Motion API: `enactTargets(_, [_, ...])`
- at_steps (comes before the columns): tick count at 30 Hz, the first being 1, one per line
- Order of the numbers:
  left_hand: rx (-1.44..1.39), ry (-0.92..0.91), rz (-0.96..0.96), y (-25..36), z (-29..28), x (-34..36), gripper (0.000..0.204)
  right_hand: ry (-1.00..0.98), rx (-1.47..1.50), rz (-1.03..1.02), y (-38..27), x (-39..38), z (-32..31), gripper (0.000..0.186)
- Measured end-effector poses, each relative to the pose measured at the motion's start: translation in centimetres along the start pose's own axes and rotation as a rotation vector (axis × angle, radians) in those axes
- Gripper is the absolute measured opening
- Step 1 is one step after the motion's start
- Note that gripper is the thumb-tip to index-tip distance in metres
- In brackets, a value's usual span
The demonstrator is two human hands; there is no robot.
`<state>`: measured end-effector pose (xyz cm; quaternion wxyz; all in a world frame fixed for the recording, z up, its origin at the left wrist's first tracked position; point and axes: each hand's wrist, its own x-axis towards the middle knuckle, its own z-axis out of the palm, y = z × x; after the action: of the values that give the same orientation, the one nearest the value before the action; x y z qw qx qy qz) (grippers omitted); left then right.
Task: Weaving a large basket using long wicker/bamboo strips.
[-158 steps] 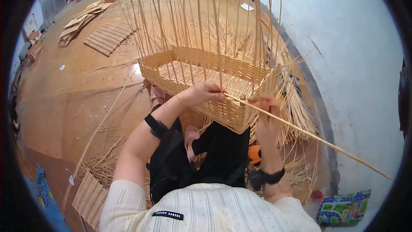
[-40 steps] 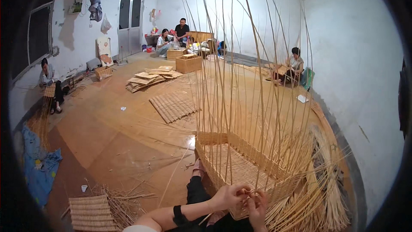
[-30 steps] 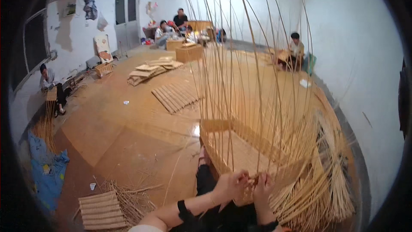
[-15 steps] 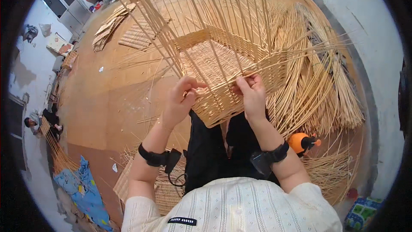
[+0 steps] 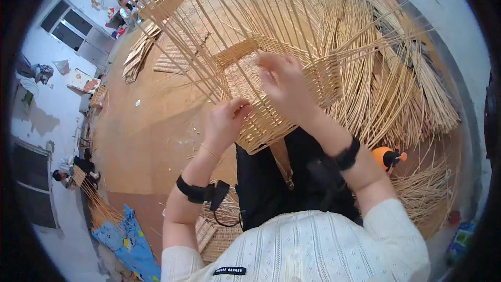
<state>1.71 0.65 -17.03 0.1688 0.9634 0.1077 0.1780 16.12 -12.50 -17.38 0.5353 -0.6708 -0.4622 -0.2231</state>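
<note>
A half-woven wicker basket [image 5: 271, 131] rests tilted over my lap, its long upright stakes rising from the walls. My left hand [image 5: 225, 121] is closed at the near left part of its rim, thumb and fingers pinched on the weave. My right hand [image 5: 284, 81] is lifted above the near rim, over the inside of the basket; motion smears its fingers, and whether a strand is between them is unclear. Loose weaving strands [image 5: 365, 49] stick out from the basket's right corner.
Bundles of wicker rods [image 5: 407, 99] lie on the floor at right, beside an orange spray bottle [image 5: 385, 157]. Woven panels [image 5: 177, 55] lie farther off. A person [image 5: 78, 172] sits at far left near a blue cloth [image 5: 128, 237]; other people are at the back.
My right hand has left the near rim and moved up and left over the basket. My left hand stays at the rim. The view has shifted slightly.
</note>
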Motion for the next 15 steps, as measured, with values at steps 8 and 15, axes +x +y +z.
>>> enactTargets(8, [0.075, 0.080, 0.017, 0.5, 0.8, 0.6, 0.012, -0.011, 0.198, 0.387, 1.0, 6.1, -1.2, 0.069])
enactTargets(15, [0.372, -0.193, 0.007, 6.6, -2.6, 4.6, 0.017, 0.152, 0.593, 0.678, 5.2, -0.8, -5.8, 0.050])
